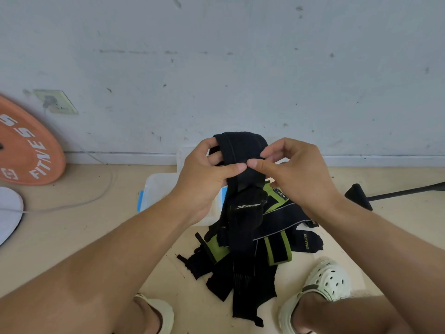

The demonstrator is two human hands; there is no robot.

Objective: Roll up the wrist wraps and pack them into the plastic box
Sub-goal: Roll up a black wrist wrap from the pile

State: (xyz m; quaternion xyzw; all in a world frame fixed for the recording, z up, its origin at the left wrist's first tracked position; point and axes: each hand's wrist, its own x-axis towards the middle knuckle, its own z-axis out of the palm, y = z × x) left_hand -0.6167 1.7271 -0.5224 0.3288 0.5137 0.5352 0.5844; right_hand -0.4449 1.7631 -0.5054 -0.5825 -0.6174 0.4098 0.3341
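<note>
A black wrist wrap (240, 150) is held up in front of me, its top folded over in a loop and its long tail hanging down to the floor. My left hand (207, 174) grips its left side, thumb pressed on the front. My right hand (289, 169) pinches its right edge between thumb and forefinger. Below lies a pile of black and green wrist wraps (272, 239) on the floor. The clear plastic box (159, 189) with blue clips stands behind my hands, mostly hidden by them.
An orange weight plate (26, 145) leans on the wall at far left, with a white disc (9, 210) and a cable below it. A black bar (385, 194) lies at the right. My two feet in pale clogs (325, 283) flank the pile.
</note>
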